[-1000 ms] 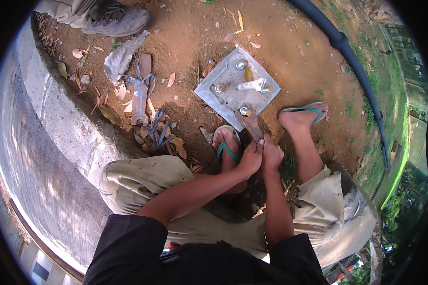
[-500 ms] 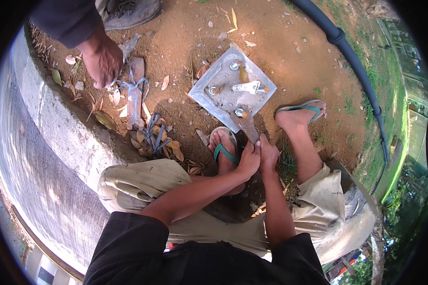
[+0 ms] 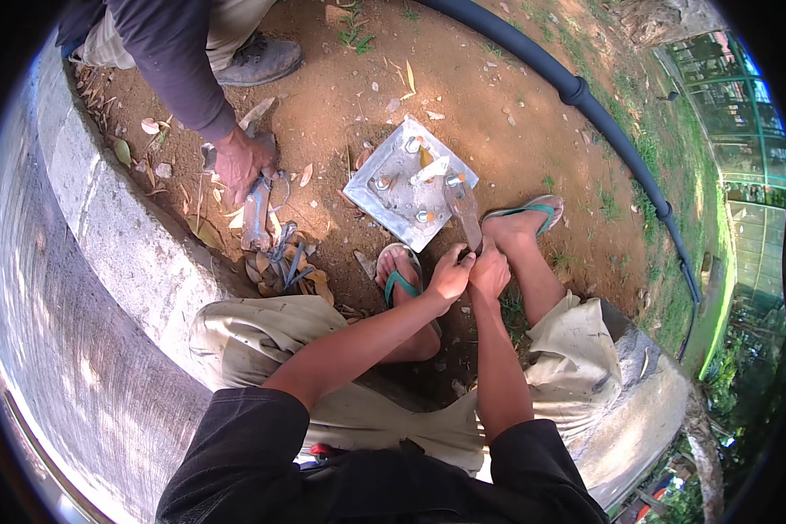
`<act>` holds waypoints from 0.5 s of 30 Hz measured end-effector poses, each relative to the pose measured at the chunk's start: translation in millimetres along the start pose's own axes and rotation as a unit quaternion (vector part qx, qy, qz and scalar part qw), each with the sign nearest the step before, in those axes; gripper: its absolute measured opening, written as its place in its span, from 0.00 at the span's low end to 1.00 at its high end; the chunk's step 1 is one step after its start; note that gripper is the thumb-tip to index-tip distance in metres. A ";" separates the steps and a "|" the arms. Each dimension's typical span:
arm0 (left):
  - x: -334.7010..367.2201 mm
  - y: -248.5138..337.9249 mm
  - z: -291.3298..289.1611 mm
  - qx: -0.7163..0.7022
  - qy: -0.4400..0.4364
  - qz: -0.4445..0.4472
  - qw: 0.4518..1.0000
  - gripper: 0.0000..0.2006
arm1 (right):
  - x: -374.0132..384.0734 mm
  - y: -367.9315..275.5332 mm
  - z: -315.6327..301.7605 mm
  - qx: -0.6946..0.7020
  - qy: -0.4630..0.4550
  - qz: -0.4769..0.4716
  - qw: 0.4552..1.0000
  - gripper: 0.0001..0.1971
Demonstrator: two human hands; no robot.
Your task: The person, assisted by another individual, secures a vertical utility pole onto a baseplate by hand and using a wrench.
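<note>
Between my sandalled feet and the dirt ahead lies a square grey metal plate [image 3: 384, 205] with several upright threaded bolts and nuts. My left hand [image 3: 451, 272] and my right hand [image 3: 490, 272] are together near its right corner, fingers closed round the handle end of a flat, rusty, wrench-like tool [image 3: 465, 214]. Its wide end meets the right-hand bolt [image 3: 455, 180]; whether it grips the nut cannot be made out. On the plate lie a white tapered piece [image 3: 431, 169] and a yellowish leaf [image 3: 425, 157].
At upper left, another person's hand [image 3: 243, 163] rests on a rusty metal bar [image 3: 256, 214] with grey strips around it. A curved concrete kerb [image 3: 153, 231] runs along the left. A thick black pipe [image 3: 576, 90] arcs across the upper right. Dry leaves [image 3: 310, 278] lie near my left foot.
The tool's end has moved from the plate's near bolt to the right-hand bolt, with both my hands still on it. The other person's hand has come down onto the rusty bar.
</note>
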State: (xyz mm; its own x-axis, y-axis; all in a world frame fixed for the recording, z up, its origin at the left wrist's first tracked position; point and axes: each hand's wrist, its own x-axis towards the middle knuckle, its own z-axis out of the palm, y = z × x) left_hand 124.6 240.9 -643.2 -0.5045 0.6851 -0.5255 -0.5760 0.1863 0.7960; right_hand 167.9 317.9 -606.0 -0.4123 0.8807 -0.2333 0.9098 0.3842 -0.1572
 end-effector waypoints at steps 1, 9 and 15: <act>2.7 -2.9 -4.0 0.022 0.010 -0.004 1.000 0.17 | 1.2 -3.0 3.2 0.000 -0.003 -0.005 1.000 0.14; 13.1 -13.7 -4.7 0.020 0.018 -0.007 1.000 0.19 | 11.1 -2.3 25.0 0.024 -0.025 0.025 0.999 0.14; 11.8 -8.0 5.0 -0.071 -0.024 -0.061 0.995 0.38 | 24.1 16.4 39.2 0.049 -0.029 -0.040 0.998 0.16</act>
State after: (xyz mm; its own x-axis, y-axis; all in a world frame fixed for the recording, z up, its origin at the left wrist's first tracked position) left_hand 126.4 251.0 -654.2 -0.3960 0.6969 -0.5979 -0.7184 0.1704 0.6744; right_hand 170.9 334.6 -651.7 -0.4886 0.8296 -0.2702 0.8656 0.4220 -0.2695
